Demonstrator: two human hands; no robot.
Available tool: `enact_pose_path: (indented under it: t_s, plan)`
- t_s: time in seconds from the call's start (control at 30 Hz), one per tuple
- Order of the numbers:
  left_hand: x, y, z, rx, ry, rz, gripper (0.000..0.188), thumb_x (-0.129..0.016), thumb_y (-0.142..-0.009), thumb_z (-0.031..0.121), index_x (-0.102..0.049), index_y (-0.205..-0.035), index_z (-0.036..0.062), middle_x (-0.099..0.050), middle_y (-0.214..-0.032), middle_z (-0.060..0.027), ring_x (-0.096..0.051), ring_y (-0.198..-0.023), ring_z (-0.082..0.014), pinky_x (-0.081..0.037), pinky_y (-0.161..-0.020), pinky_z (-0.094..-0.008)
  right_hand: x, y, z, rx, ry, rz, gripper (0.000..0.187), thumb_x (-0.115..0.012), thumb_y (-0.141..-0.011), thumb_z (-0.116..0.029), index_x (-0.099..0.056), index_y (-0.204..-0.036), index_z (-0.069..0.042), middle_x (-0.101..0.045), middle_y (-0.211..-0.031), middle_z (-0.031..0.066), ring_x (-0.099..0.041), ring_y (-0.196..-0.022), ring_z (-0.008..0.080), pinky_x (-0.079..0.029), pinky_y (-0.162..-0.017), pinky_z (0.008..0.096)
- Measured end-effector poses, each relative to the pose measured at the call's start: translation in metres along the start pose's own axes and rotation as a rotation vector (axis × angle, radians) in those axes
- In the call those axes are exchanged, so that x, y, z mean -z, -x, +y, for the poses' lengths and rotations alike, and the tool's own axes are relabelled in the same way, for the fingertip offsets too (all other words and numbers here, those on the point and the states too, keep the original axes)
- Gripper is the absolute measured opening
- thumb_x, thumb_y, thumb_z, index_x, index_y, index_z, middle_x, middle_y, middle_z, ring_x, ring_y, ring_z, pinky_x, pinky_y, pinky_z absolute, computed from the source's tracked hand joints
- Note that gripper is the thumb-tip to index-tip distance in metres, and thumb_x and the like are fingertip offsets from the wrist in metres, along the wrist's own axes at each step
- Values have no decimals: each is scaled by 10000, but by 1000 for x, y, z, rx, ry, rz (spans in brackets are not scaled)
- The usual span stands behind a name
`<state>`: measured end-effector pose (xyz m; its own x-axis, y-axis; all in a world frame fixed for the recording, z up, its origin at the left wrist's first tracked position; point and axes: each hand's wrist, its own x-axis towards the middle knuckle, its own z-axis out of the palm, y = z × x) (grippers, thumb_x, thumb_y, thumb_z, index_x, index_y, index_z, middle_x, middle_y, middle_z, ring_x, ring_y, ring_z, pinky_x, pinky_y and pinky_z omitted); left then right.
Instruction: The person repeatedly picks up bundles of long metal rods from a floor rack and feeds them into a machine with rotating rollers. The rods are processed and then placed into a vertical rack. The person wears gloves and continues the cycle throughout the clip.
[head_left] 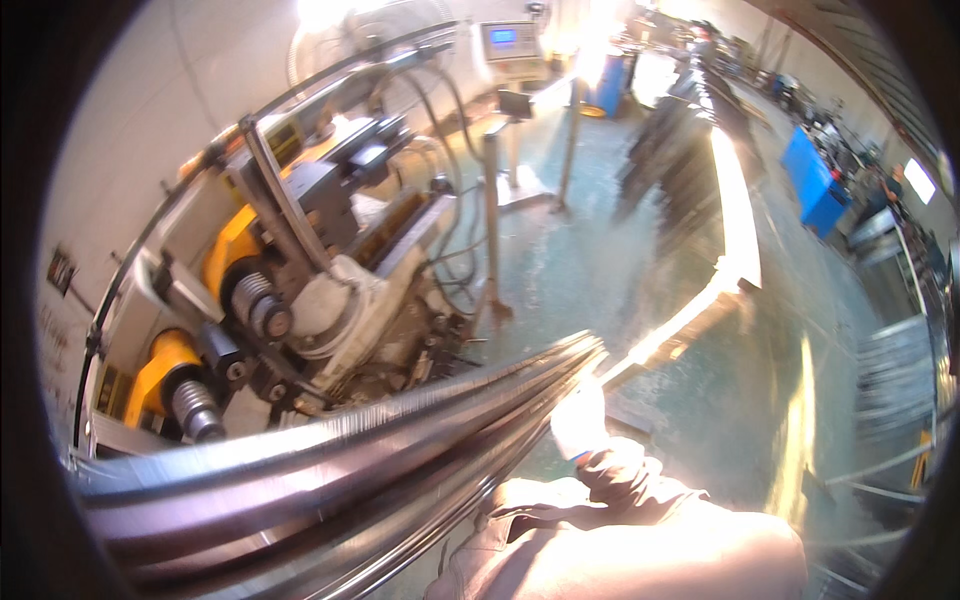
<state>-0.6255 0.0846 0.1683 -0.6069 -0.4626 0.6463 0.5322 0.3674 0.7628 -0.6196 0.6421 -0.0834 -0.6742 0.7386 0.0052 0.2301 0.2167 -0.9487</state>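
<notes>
A stack of long metal tubes or bars (330, 470) crosses the lower left, its far ends meeting near the middle of the view. My right hand (578, 418), apparently in a white glove, is beside those ends. Bright light and motion smear its fingers, so I cannot make out whether it grips the metal. The brown sleeve of my right arm (625, 475) comes up from the lower edge. My left hand is not in view.
A bending-type machine with yellow parts and ribbed rollers (258, 300) stands at the left by the wall. Behind it is a control panel (512, 40). More long bars (680, 140) lie ahead, blurred. A blue bin (812, 180) and metal racks (893, 375) are at the right.
</notes>
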Motion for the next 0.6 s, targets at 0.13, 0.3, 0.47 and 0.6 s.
enact_pose_path:
  t_s: [0.13, 0.3, 0.47, 0.6]
  plan:
    - [-70, 89, -35, 611, 473, -295, 298, -564, -1155, 196, -736, -1273, -18, -773, -1227, -249, -750, -1141, -380, -592, -1074, -537, 146, -28, 10, 197, -616, 459, 358, -658, -1091, -7, -658, -1442, 63, -780, -1158, 127, -732, -954, 187, -617, -878, 362]
    - [-181, 283, -67, 1625, 758, -427, 253, -582, -1214, 175, -760, -1304, 20, -808, -1156, -150, -761, -1109, -245, -605, -1031, -369, 315, -90, -4, 334, -125, 636, 334, -744, -1113, -125, -711, -1397, 50, -797, -998, 150, -758, -858, 262, -605, -763, 407]
    - [-252, 412, -35, 1776, 595, -659, 229, -603, -1194, 153, -749, -1304, 15, -791, -1160, -140, -751, -1107, -232, -605, -1020, -360, 420, -189, 10, 393, 555, 684, 384, -758, -1122, -350, -756, -1257, 10, -786, -1056, 305, -756, -947, 530, -612, -840, 557]
    - [-303, 426, 2, 1668, 538, -667, 214, -619, -1179, 136, -740, -1304, 12, -777, -1164, -132, -743, -1105, -221, -605, -1011, -352, 456, -300, 66, 308, 852, 638, 329, -707, -1109, -276, -697, -1377, -85, -805, -1144, 272, -780, -1050, 514, -638, -900, 592]
